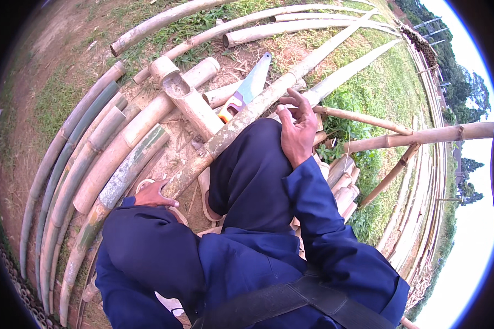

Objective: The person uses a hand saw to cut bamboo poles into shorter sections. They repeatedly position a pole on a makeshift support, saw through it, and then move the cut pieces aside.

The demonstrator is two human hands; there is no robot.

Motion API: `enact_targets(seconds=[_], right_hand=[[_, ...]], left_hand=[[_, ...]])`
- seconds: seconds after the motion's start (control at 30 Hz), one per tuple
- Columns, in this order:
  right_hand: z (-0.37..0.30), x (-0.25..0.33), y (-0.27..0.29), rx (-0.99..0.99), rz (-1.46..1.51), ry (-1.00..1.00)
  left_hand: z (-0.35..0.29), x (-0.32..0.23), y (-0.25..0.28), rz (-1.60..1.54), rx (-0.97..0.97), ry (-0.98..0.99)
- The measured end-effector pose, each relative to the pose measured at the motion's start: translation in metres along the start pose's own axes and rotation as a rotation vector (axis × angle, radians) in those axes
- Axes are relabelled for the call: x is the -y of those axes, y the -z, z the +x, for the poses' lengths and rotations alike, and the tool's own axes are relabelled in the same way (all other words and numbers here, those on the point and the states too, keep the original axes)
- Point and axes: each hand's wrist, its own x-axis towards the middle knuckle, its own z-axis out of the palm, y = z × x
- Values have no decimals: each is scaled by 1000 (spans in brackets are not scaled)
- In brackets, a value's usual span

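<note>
Several bamboo poles (97,138) lie roughly side by side at far L on the ground (44,60), w/ a thick pale culm (129,136) among them. Just R of these, L hand (151,196) is at the near end of a long mottled pole (247,118), thumb stretched out by the cut end; its other fingers are partly hidden, so can't tell how tightly they close. Pole slants up & away to the R, alongside the R knee (258,145) and across the lower end of a notched bamboo piece (195,109). For a steady hold, I'd keep the near end cupped, let the leg take some wt & watch for roll, since it's round & long. Handsaw (250,85) lies btwn notched piece and pole, blade pointing away; best keep fingers clear of its teeth. Farther R, R hand (301,129) is up by the knee, forearm bent in from lower R, thumb & index apart, rest loosely curled, nothing visibly gripped; it's close to the pole, but can't tell if touching. Beyond, a bamboo rail (422,136) crosses at far R.
</note>
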Motion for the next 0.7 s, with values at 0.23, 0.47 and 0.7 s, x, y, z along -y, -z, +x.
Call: enact_targets(seconds=[0.23, 0.47, 0.7], right_hand=[[3, 2, 0, 10, -35, 27], [2, 25, -34, 192, 23, 28], [-4, 40, -34, 338, 110, -20]], left_hand=[[0, -27, -1, -123, -91, 231], [-16, -10, 14, -216, -153, 142], [-67, 89, 48, -17, -371, 58]])
